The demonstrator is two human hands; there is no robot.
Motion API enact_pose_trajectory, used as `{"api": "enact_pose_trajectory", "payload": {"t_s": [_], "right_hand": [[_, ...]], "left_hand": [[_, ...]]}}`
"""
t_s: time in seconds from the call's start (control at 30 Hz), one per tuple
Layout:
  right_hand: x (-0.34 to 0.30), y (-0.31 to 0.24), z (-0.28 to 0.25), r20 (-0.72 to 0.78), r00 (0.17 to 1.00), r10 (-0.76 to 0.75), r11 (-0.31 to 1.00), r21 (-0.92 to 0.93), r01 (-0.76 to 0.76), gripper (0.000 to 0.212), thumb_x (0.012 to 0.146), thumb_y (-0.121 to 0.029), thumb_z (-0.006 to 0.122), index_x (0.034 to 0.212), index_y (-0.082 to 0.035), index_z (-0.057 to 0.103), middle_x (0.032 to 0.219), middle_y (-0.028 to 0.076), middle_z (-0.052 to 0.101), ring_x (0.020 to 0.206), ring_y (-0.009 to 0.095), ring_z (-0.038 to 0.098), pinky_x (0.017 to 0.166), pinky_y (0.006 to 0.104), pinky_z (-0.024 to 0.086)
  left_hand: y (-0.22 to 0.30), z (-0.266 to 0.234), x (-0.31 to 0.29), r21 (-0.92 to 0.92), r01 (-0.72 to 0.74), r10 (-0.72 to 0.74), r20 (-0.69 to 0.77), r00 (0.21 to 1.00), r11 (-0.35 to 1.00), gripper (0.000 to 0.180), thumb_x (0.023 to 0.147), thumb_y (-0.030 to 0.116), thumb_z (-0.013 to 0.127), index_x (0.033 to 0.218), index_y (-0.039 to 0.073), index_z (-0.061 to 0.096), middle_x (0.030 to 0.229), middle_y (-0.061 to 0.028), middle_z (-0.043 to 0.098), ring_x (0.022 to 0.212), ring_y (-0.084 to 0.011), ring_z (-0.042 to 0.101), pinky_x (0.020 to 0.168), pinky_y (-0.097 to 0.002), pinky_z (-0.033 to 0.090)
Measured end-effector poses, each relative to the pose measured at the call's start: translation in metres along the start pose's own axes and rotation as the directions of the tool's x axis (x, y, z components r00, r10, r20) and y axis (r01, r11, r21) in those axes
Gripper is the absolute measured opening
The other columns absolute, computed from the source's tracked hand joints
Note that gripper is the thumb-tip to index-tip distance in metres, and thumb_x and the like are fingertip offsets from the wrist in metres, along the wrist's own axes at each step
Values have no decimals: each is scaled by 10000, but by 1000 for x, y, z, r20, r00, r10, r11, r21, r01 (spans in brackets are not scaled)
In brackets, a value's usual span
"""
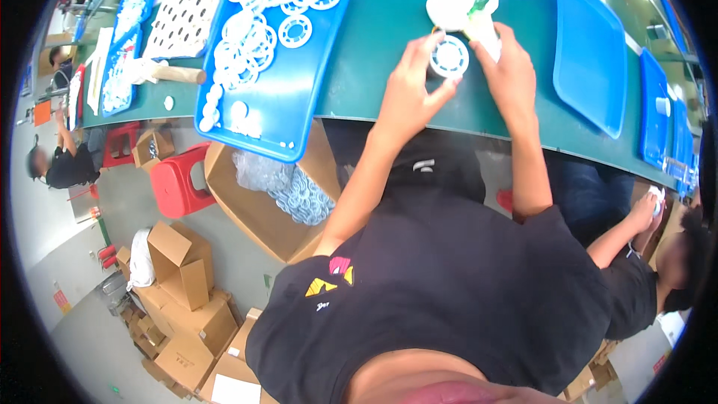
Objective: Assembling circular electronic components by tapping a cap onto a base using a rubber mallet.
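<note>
My left hand (410,91) pinches a round part (449,57) with a white, slotted ring face and a dark side, between thumb and fingers. Just right of it, my right hand (511,73) is closed on the narrow lower end of a white plastic housing (458,4), whose wide rounded end points away from me. Something green, perhaps a circuit board, shows in the housing. Both hands are above the green table (366,67), close together. Left of them, a blue tray (318,78) bears several white slotted rings (295,31) and small white round pieces.
A second blue tray (591,52) lies to the right. A wooden-handled mallet (178,73) sits beside the left tray. Below the table edge are an open cardboard box (224,187) of ring parts and a red stool (170,185). A co-worker's hand (642,213) is at far right.
</note>
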State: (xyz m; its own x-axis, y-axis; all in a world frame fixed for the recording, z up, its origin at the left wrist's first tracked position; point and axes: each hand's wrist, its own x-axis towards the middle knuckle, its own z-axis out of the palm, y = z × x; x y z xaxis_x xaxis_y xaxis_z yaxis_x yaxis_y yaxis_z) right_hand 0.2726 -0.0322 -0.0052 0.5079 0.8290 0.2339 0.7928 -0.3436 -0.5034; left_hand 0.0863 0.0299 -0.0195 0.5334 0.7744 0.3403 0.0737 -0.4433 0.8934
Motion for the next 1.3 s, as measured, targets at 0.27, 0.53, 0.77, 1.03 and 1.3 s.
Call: {"api": "enact_pose_trajectory", "payload": {"t_s": [0.27, 0.53, 0.77, 1.03, 1.3], "right_hand": [[-58, -14, -91, 129, 987, 96, 624, 765, -161, 600, 1048, -537, 549, 1124, 57, 586, 817, 93, 618, 530, 123, 554, 458, 261, 424], [-69, -12, -87, 396, 868, 298, 498, 712, -496, 625, 1063, -600, 458, 1139, 11, 568, 720, 60, 574, 421, 124, 483, 383, 262, 379], [-69, -15, -76, 466, 855, 227, 629, 600, -494, 357, 1120, -347, 477, 1118, -2, 567, 787, 58, 599, 514, 103, 520, 459, 245, 395], [-66, -7, -65, 450, 886, 112, 767, 527, -365, 517, 1098, -519, 444, 1088, -19, 574, 699, 53, 573, 460, 132, 524, 403, 267, 402], [-65, -1, -58, 268, 952, 147, 517, 800, -305, 570, 1076, -543, 469, 1039, 14, 590, 686, 50, 568, 450, 138, 513, 405, 275, 396]], "left_hand": [[5, -5, 0, -36, 36, -35, 42, 999, 999, 640, 871, 187, 813, 1444, 67, 555, 1350, -172, 619, 1249, -331, 618, 1080, -414, 476], [-6, -3, -7, 30, -18, 19, -19, 1000, 999, 692, 885, 193, 811, 1511, 104, 530, 1380, -201, 521, 1265, -335, 568, 1073, -424, 471], [-10, -1, -7, 31, -66, 68, -64, 996, 997, 603, 911, 211, 777, 1453, 81, 549, 1340, -189, 568, 1248, -356, 577, 1066, -428, 471], [-13, 1, -9, 76, -99, 101, -17, 995, 992, 597, 937, 235, 749, 1454, 39, 523, 1336, -191, 539, 1235, -358, 569, 1060, -430, 476], [-10, 0, -8, 11, -51, 51, 0, 999, 999, 689, 937, 226, 748, 1515, 38, 425, 1342, -193, 557, 1251, -322, 572, 1093, -435, 467]]}}
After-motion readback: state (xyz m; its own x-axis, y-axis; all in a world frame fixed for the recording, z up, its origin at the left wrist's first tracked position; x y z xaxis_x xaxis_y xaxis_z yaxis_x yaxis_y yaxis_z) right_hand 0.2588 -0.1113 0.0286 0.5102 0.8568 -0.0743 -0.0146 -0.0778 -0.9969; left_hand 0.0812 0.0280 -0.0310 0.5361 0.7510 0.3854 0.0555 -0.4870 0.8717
